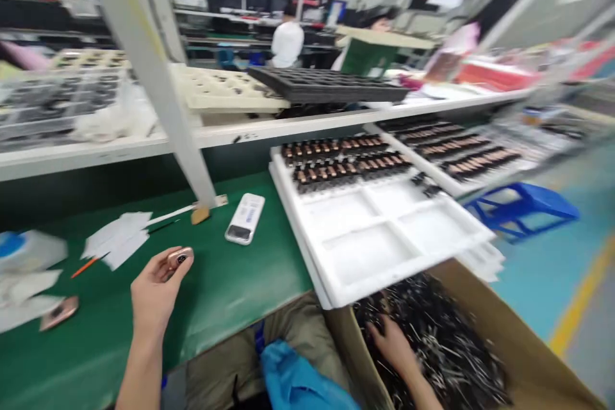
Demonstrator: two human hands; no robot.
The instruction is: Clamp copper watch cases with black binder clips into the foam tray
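Note:
My left hand (pixel 156 288) is raised over the green bench mat, pinching a small rose-gold casing (pixel 180 257) with a round dark face. My right hand (pixel 394 343) reaches down into a cardboard box (pixel 521 339) of tangled black parts (pixel 446 333) with thin shiny pieces. Its fingertips are blurred and partly sunk among those parts, so their grip is unclear. Another rose-gold casing (pixel 60 312) lies on the mat at far left. A white phone-shaped object (pixel 245 218) with a dark end lies between my left hand and the white tray.
White stacked trays (pixel 331 256) jut over the box, with rows of black-and-copper parts at their far end. A slanted post (pixel 168 90) rises from the bench. White papers (pixel 118 237) lie at left. A blue stool (pixel 533 205) stands at right. A shelf (pixel 230 134) crosses ahead.

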